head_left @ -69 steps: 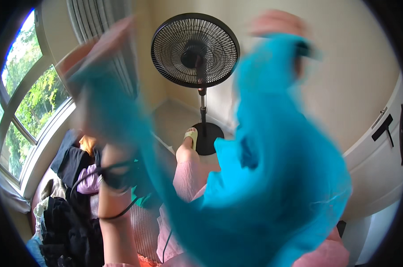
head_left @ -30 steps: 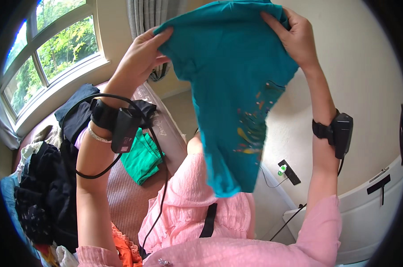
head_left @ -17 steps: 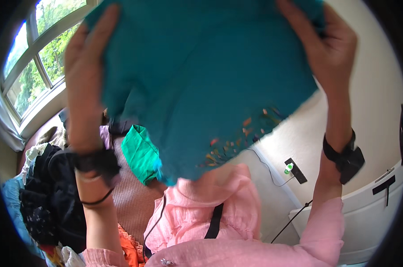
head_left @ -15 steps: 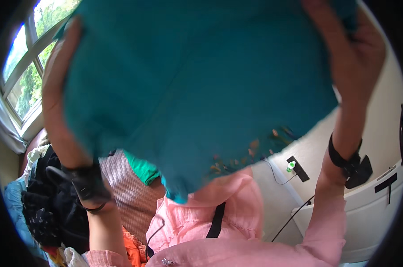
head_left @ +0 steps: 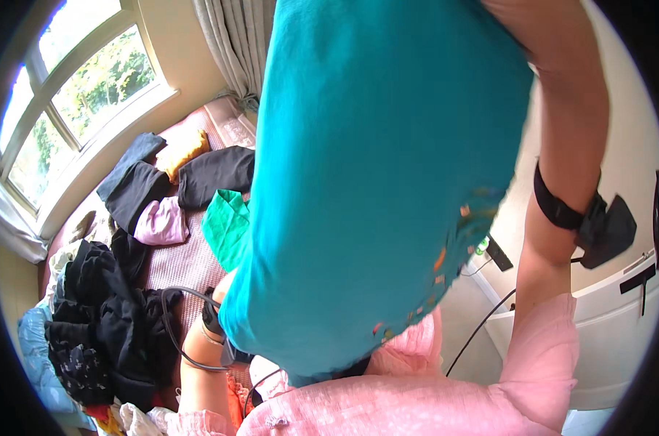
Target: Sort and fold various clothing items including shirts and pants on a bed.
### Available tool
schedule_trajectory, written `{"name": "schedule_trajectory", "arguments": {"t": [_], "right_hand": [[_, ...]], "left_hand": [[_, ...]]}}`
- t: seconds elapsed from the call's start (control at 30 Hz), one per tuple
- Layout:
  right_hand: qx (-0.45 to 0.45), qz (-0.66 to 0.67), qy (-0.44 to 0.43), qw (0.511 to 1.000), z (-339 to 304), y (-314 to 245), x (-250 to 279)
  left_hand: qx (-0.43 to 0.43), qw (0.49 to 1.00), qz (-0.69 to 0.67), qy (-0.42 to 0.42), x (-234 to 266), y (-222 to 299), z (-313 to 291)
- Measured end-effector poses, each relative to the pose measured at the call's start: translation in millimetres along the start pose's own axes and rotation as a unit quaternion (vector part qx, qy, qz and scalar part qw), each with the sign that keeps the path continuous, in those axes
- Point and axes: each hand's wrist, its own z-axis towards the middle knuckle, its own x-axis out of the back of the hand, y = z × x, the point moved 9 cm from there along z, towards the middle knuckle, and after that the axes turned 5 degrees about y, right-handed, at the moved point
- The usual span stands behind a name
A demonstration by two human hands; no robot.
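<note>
A large teal garment [head_left: 387, 167] with small coloured decoration along one edge hangs in front of me and fills the middle of the view. My right hand [head_left: 544, 29] is raised at the top right, holding the garment's upper edge; its fingertips are hidden. Low on the left, my left forearm reaches behind the garment. Just a bit of my left hand [head_left: 225, 285] shows beyond the black wrist strap, and its fingers are covered by the cloth. A green folded cloth [head_left: 226, 227] lies on the bed beside the garment's left edge.
Folded dark clothes [head_left: 217, 176], a lilac piece [head_left: 162, 221] and a yellow one [head_left: 182, 154] lie on the bed [head_left: 173, 265] by the window. Nearer is a heap of black clothes [head_left: 111, 312]. A white cabinet [head_left: 605, 349] stands at the right. Black cables loop near my arms.
The garment has swung from spread between both raised hands to hanging lengthwise. My left hand has dropped behind it, while my right stays high. My view has shifted, showing more of the bed.
</note>
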Motion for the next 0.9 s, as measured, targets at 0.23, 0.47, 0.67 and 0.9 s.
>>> {"name": "schedule_trajectory", "arguments": {"t": [0.23, 0.47, 0.67, 0.9], "right_hand": [[-0.129, -0.186, -0.236, 0.945, -37, 206, -99], [-0.479, 0.054, -0.169, 0.860, -174, 238, -100], [-0.406, 0.351, -0.066, 0.841, -196, 186, -105], [-0.173, 0.340, -0.242, 0.892, -176, 136, -78]], "left_hand": [[0.137, 0.980, -0.139, 0.044, -8, -81, -64], [0.109, 0.951, -0.241, 0.160, 35, -79, -53], [0.044, 0.956, -0.248, 0.153, 59, -38, -6], [0.078, 0.987, -0.134, 0.033, -2, -4, -38]]}}
